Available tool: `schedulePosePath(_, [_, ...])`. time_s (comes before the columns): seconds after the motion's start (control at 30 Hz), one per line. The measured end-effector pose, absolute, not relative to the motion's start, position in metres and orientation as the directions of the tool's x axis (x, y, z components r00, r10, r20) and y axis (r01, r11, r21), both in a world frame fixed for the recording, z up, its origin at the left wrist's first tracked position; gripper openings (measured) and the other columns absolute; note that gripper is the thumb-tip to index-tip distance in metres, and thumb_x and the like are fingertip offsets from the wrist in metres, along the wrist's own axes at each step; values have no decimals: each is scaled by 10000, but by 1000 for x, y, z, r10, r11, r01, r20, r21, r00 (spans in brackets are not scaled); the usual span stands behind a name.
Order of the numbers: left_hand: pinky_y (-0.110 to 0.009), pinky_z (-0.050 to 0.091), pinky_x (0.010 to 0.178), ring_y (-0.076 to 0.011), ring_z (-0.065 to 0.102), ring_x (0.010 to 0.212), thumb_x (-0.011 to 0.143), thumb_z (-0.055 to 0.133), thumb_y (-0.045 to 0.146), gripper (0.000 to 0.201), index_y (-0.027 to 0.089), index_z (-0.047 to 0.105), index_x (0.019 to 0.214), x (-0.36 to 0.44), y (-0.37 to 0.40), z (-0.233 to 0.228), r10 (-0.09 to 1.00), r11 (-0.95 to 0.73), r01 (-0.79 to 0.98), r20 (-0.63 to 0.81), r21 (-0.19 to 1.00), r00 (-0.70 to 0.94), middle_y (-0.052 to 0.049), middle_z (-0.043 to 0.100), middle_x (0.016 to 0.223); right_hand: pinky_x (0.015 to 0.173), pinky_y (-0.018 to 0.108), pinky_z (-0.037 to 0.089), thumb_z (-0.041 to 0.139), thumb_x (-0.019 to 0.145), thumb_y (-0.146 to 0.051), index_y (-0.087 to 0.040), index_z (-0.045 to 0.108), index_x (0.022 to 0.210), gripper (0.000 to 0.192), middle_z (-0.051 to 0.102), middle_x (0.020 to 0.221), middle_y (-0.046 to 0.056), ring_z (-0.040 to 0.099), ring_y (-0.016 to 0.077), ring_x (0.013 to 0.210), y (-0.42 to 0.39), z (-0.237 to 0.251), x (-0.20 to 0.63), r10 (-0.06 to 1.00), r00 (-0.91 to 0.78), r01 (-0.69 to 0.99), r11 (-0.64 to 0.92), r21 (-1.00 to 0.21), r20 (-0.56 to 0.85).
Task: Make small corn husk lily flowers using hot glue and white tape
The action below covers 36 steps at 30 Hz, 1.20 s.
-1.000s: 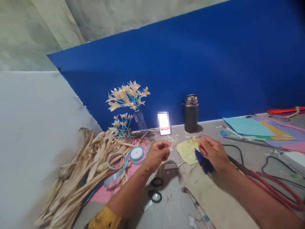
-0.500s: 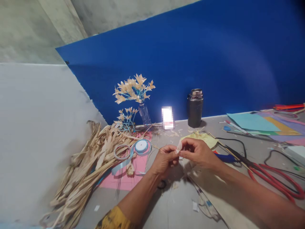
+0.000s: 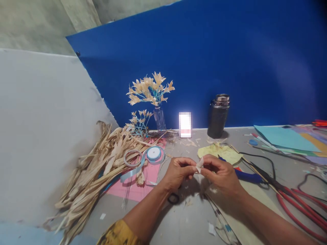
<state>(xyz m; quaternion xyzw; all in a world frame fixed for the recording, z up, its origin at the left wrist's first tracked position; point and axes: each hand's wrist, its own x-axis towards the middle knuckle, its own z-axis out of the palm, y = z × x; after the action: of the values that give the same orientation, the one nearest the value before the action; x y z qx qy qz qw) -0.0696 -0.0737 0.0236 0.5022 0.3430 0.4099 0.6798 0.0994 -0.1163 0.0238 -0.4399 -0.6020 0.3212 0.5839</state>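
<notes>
My left hand [image 3: 178, 171] and my right hand [image 3: 221, 173] meet over the grey table [image 3: 189, 221], and both pinch one small pale husk piece [image 3: 199, 165] between fingertips. A blue-handled tool [image 3: 246, 176] lies just right of my right hand. Black scissor handles [image 3: 173, 198] show under my left wrist. A yellow sheet [image 3: 221, 152] lies behind my hands.
A pile of dried husk strips [image 3: 97, 173] lies left, beside blue ribbon spools [image 3: 153, 153] on pink paper [image 3: 139, 180]. Husk flowers stand in a small bottle [image 3: 158, 117]; a lit phone [image 3: 185, 124] and a dark flask [image 3: 219, 115] stand at the blue wall. Red cables [image 3: 296, 211] and coloured papers [image 3: 286, 137] lie right.
My right hand let go of the blue-handled tool, which now lies on the table, and moved left to join my left hand on the husk piece. The view shifted.
</notes>
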Motion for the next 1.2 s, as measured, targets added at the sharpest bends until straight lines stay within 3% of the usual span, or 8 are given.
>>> schedulePosePath(0.27, [-196,308,416,-70,478,410,558,936,364,315,138,766,697,-69,-76,23,890,230,-194,-126,954,438,19,602,507,607,325,482,789,787,-407,-229,737,686,211,636,714,27,581,201,682,-116,19,103,922,66,110,374,-921,382])
schedulePosePath(0.43, [-197,341,403,-71,511,399,545,936,333,349,134,760,772,-68,-75,19,848,309,-214,-167,927,503,-44,733,657,642,306,483,799,789,-391,-218,720,704,209,620,747,13,577,188,699,-118,18,104,956,100,63,271,-961,276])
schedulePosePath(0.53, [-205,374,427,-80,538,422,575,925,327,340,135,767,808,-68,-76,21,860,271,-194,-147,943,489,-62,760,718,607,287,451,817,776,-418,-206,692,713,254,586,720,-4,541,167,662,-117,20,106,975,126,-3,183,-983,181])
schedulePosePath(0.67, [-202,336,443,-71,495,438,622,904,343,289,147,779,793,-67,-80,25,919,172,-190,-88,967,385,4,660,598,548,275,414,797,787,-445,-199,689,723,276,561,682,-7,501,154,616,-116,22,106,988,85,8,131,-991,131])
schedulePosePath(0.87, [-208,315,483,-68,442,484,642,873,316,219,151,734,684,-64,-84,25,944,79,-169,-19,983,329,21,595,563,598,280,446,771,788,-388,-209,691,733,204,600,751,7,547,173,686,-117,19,105,978,76,104,185,-977,194])
schedulePosePath(1.07, [-201,300,449,-70,467,429,673,866,430,352,163,643,725,-63,-83,19,910,174,-218,-72,960,407,46,560,541,771,311,494,711,838,-307,-223,748,814,95,701,890,40,646,214,848,-116,11,108,956,29,175,284,-943,293])
schedulePosePath(1.2, [-188,316,439,-76,480,424,688,870,445,386,169,631,814,-63,-84,16,895,222,-269,-86,937,438,58,556,515,749,302,490,710,832,-293,-222,750,809,84,705,862,31,647,203,813,-116,11,106,955,66,186,274,-944,290])
